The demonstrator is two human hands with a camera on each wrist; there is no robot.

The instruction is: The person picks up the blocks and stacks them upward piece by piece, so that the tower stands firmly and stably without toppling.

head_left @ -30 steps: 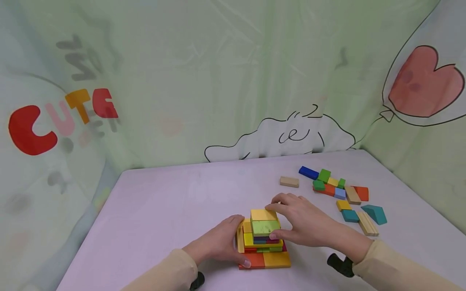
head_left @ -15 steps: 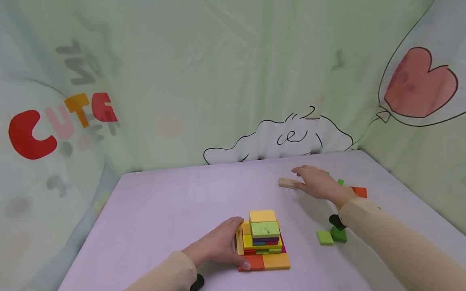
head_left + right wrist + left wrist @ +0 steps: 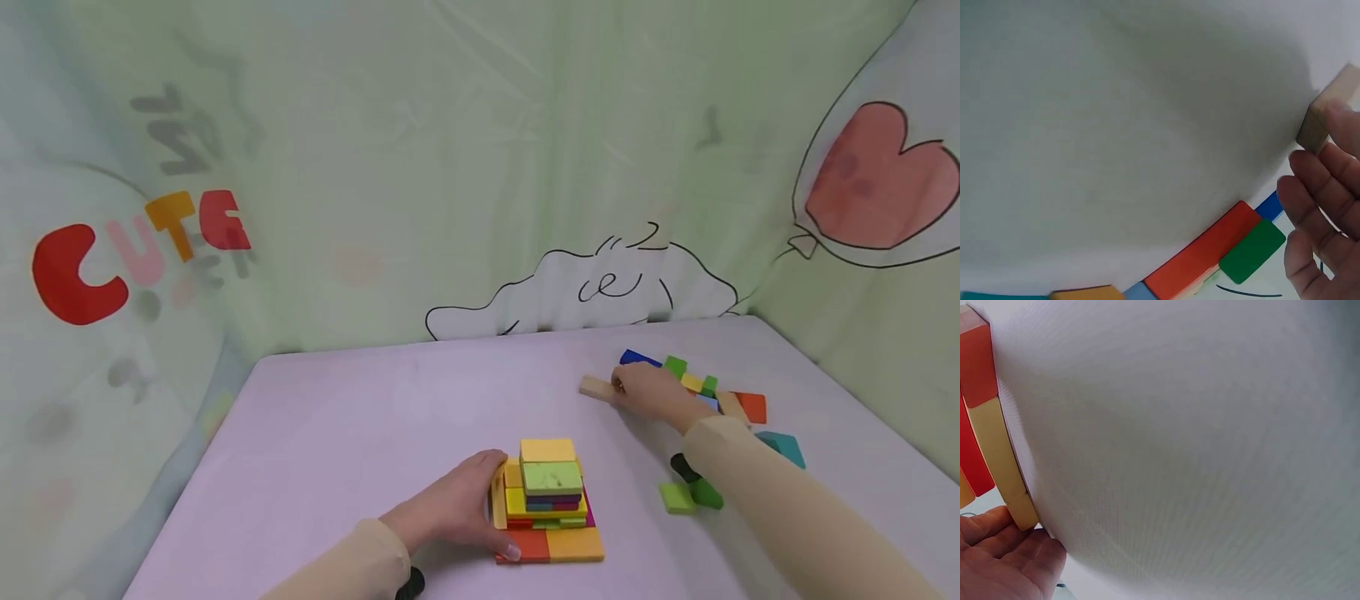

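Stack: my layered stack of flat coloured wooden blocks (image 3: 547, 500) stands several layers high at the near middle of the lilac counter (image 3: 360, 433), with a light green block beside a yellow one on top.
Left hand: my left hand (image 3: 457, 510) rests against the stack's left side, fingers relaxed, holding nothing.
Right hand: my right hand (image 3: 651, 392) is at the plain wooden rectangular block (image 3: 597, 387), far right of the stack; fingers touch its end, grip unclear.
Left to do: I judge the loose coloured blocks (image 3: 712, 396) remain unplaced.
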